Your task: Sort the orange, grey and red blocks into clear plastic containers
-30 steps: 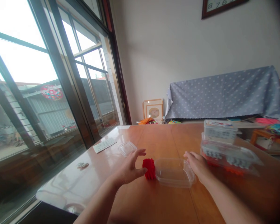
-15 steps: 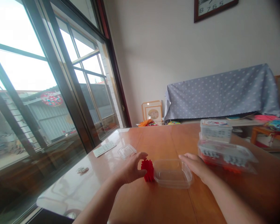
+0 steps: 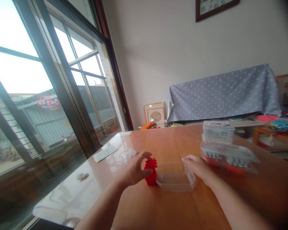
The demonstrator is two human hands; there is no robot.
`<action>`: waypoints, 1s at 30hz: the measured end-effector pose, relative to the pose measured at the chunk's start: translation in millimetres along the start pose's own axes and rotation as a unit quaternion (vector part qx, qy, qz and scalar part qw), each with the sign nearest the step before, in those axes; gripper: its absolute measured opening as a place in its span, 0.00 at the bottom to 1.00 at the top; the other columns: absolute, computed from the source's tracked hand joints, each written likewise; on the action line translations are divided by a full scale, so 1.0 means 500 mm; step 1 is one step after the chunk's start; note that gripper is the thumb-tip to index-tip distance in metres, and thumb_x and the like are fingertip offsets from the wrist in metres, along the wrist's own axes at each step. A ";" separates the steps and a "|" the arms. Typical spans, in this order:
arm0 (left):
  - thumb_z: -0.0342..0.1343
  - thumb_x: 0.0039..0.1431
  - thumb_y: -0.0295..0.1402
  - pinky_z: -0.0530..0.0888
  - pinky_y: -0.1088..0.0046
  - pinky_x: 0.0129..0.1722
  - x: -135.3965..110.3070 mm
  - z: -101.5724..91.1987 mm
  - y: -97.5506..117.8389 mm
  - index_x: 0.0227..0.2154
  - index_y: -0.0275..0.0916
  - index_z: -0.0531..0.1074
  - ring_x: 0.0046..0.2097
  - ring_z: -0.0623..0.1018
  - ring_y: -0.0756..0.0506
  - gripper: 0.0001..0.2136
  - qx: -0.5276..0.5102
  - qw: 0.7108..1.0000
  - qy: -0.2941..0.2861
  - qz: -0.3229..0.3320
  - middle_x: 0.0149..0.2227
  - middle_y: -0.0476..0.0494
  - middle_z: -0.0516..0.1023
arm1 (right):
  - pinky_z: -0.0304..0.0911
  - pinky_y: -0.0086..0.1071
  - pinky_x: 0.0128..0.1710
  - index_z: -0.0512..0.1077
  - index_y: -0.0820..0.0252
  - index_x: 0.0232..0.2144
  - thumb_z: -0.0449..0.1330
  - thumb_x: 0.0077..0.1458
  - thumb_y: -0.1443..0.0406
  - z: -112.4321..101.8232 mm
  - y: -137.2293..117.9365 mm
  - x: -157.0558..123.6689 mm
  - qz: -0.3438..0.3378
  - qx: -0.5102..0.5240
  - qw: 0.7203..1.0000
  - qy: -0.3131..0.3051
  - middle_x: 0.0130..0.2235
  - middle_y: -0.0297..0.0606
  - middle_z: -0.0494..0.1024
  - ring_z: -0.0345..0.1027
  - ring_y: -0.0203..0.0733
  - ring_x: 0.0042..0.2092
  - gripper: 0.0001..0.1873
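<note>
My left hand (image 3: 135, 172) curves around a stack of red toothed plastic pieces (image 3: 150, 174), thumb on the near side and fingertips at the top. The stack stands on edge on the wooden table, close against the left side of a clear plastic container (image 3: 176, 185). That container is open-topped, and nothing shows inside it. At its far right corner, my right hand (image 3: 195, 164) grips the rim with thumb and fingers; part of the grip is hidden.
To the right, a lidded clear box (image 3: 230, 156) holds red and grey pieces; another clear box (image 3: 218, 131) stands behind it. A clear lid (image 3: 127, 155), a printed sheet (image 3: 105, 153) and a small crumpled item (image 3: 82, 176) lie on the left. A window (image 3: 86, 80) flanks the table.
The top of the red stack has tilted a little, with my left thumb reaching further across it. My right hand stays at the container's corner. The whole view has shifted slightly.
</note>
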State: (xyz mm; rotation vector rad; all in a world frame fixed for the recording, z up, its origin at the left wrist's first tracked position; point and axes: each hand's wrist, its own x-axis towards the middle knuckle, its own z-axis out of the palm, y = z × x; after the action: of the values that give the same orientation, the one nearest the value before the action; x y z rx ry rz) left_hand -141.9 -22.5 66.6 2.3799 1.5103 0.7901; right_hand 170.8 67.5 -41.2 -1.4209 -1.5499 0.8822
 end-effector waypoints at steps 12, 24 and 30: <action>0.63 0.52 0.42 0.68 0.57 0.50 0.065 0.081 0.161 0.40 0.43 0.73 0.51 0.73 0.35 0.14 0.210 0.968 -0.132 0.031 0.46 0.43 0.79 | 0.56 0.30 0.29 0.72 0.56 0.23 0.57 0.55 0.49 -0.004 -0.013 -0.002 -0.015 -0.005 0.998 0.064 0.25 0.34 0.75 0.68 0.42 0.30 0.20; 0.53 0.57 0.28 0.67 0.57 0.52 0.080 0.064 0.171 0.42 0.43 0.75 0.52 0.75 0.38 0.12 0.225 0.959 -0.172 0.002 0.46 0.44 0.81 | 0.58 0.32 0.31 0.73 0.56 0.26 0.55 0.58 0.48 -0.012 -0.019 -0.001 -0.004 0.008 0.998 0.069 0.27 0.34 0.77 0.71 0.43 0.31 0.21; 0.47 0.59 0.24 0.67 0.60 0.49 0.072 0.046 0.179 0.40 0.43 0.74 0.44 0.78 0.42 0.13 0.209 0.964 -0.162 0.000 0.40 0.48 0.83 | 0.57 0.32 0.30 0.72 0.56 0.25 0.55 0.58 0.47 -0.013 -0.025 -0.004 -0.012 0.015 0.998 0.064 0.26 0.33 0.77 0.70 0.42 0.31 0.22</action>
State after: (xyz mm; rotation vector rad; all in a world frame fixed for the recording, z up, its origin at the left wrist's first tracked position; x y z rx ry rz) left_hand -48.3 -28.6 99.4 2.6259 1.6582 0.0646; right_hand 171.9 64.1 -27.6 -1.4066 -1.4480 0.7813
